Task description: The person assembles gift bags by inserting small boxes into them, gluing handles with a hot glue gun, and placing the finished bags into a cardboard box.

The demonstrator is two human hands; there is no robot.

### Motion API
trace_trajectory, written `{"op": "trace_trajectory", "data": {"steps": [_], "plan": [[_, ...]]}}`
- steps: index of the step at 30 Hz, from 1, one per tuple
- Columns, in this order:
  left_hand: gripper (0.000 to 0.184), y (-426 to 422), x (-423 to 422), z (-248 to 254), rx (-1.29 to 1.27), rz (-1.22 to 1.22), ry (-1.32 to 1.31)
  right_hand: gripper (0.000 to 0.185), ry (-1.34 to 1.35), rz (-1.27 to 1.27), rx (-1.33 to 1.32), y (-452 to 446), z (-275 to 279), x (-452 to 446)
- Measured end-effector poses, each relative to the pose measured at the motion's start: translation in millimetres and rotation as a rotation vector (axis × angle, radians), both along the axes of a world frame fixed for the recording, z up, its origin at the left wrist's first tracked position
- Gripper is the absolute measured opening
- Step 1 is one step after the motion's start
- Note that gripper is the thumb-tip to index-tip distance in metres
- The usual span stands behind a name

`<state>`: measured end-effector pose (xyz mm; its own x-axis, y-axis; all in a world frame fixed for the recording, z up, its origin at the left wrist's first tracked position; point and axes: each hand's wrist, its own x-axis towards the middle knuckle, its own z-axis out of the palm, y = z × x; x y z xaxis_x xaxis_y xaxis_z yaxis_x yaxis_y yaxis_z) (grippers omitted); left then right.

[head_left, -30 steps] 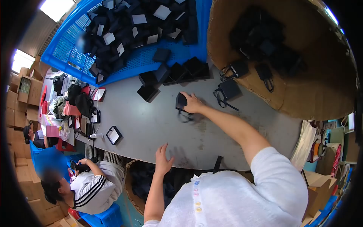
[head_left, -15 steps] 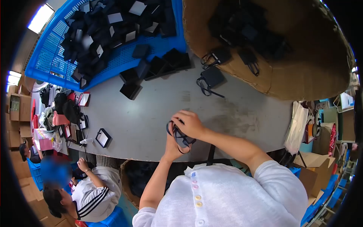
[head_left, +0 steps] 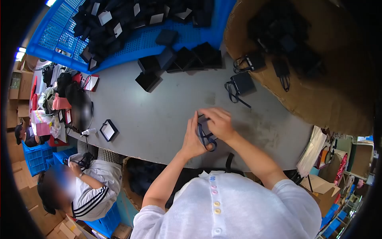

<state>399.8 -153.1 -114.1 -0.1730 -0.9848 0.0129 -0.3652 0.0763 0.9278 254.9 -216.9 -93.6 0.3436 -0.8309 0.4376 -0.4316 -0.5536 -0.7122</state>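
Note:
Above the near edge of the table, my left hand [head_left: 192, 138] is closed around the side of a small dark box [head_left: 204, 130], with thumb and fingers along it. My right hand [head_left: 219, 122] bends over the box's far side, its fingers pressed on the box or its ribbon; exactly what they pinch is hidden. A dark ribbon [head_left: 210, 145] loops off the box near my left palm. Farther off on the table lies a similar dark box [head_left: 242, 83] with its ribbon trailing. Several open black box parts [head_left: 147, 81] sit by the blue crate.
A blue mesh crate [head_left: 131, 51] full of black box parts stands at the back left. A large cardboard carton [head_left: 294, 107] at the back right holds dark ribboned boxes. An open frame-like box [head_left: 108, 130] lies left. A co-worker [head_left: 93, 187] sits at the lower left.
My hands, still on the box, have moved slightly up and right in view. My right fingers now reach over its far side. The camera view has shifted; the co-worker's hand now holds something dark.

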Motion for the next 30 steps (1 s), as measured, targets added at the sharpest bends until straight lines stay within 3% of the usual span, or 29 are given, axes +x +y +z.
{"op": "trace_trajectory", "data": {"steps": [2, 3, 5, 6, 7, 8, 11, 13, 15, 17, 19, 21, 23, 28, 30], "plan": [[0.113, -3.7, 3.2, -4.9, -0.002, 0.035, 0.038, 0.026, -0.116, -0.231, 0.031, -2.7, -5.7, -3.8], [0.114, -5.5, 6.7, -8.6, -0.009, 0.069, 0.073, 0.026, -0.121, -0.223, 0.036, -9.3, -9.6, -5.0], [0.117, -8.5, 4.2, -16.6, -0.047, 0.096, 0.175, 0.022, -0.512, -0.424, 0.579, -30.5, -16.9, -8.1], [0.117, -9.4, -2.5, -13.0, 0.069, 0.137, 0.409, 0.022, -0.515, -0.411, 0.58, -31.0, -26.8, -11.1], [0.117, -11.7, -4.0, -11.3, 0.185, 0.177, 0.648, 0.026, -0.691, -0.257, 1.076, -26.2, -38.0, -15.3], [0.115, -19.4, 3.7, -25.9, 0.036, 0.086, 0.435, 0.03, -0.84, -0.073, 1.567, -24.6, -46.3, -19.2], [0.106, -58.4, 58.3, -40.4, -0.282, -0.163, -0.054, 0.033, -0.839, -0.029, 1.481, -28.0, -31.9, -22.2], [0.09, -101.0, 122.4, -49.0, -0.213, -0.168, -0.677, 0.034, -0.815, -0.183, 1.351, -35.0, -45.5, -39.7], [0.087, -146.3, 179.3, -63.1, -0.171, -0.071, -1.055, 0.038, -0.605, -0.404, 1.255, -39.6, -50.4, -59.4], [0.064, -182.2, 210.2, -69.0, -0.238, -0.163, -1.029, 0.041, -0.439, -0.536, 1.145, -41.0, -68.8, -76.6], [0.056, -194.8, 224.6, -99.7, -0.328, -0.146, -1.067, 0.048, -0.637, -0.468, 1.188, -43.6, -83.3, -85.7], [0.06, -201.4, 215.5, -96.3, -0.106, -0.147, -1.0, 0.046, -0.705, -0.413, 1.184, -44.5, -83.4, -88.3], [0.069, -188.9, 201.4, -94.8, 0.033, -0.165, -1.172, 0.042, -0.687, -0.451, 1.228, -41.6, -79.4, -87.3], [0.08, -150.7, 203.1, -65.2, -0.042, -0.248, -1.245, 0.041, -0.634, -0.456, 1.17, -39.1, -71.0, -86.0], [0.085, -135.6, 202.0, -61.6, -0.018, -0.228, -1.037, 0.041, -0.648, -0.445, 1.158, -35.9, -75.3, -89.0]]}}
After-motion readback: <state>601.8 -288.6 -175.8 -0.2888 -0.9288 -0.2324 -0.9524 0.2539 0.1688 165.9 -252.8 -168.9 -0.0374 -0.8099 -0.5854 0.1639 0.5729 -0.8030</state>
